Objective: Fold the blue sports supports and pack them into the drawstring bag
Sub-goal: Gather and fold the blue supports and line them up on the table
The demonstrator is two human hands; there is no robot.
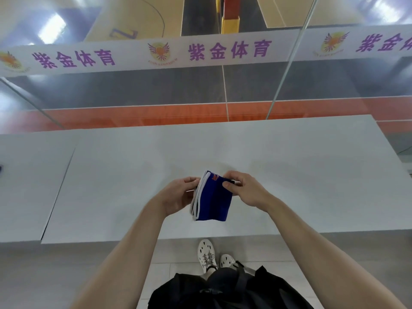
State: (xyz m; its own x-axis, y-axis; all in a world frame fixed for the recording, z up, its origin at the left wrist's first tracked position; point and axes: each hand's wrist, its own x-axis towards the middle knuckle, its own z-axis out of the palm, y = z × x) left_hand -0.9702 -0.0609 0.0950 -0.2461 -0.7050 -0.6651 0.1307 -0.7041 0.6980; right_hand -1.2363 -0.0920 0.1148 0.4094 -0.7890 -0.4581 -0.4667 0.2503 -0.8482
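A folded stack of blue sports supports (214, 199) with white edging and a small red logo hangs above the white table (289, 175), held between both hands. My left hand (178, 195) grips the white-edged left side. My right hand (243, 188) pinches the upper right corner with thumb and fingers. No drawstring bag is clearly in view on the table; a black fabric item (227, 288) hangs at my waist at the bottom of the frame.
A second white table (26, 186) adjoins on the left with a narrow gap. Beyond the far edge stands a glass wall with a white banner (200, 52) of purple characters. My white shoes (214, 255) show on the tiled floor below.
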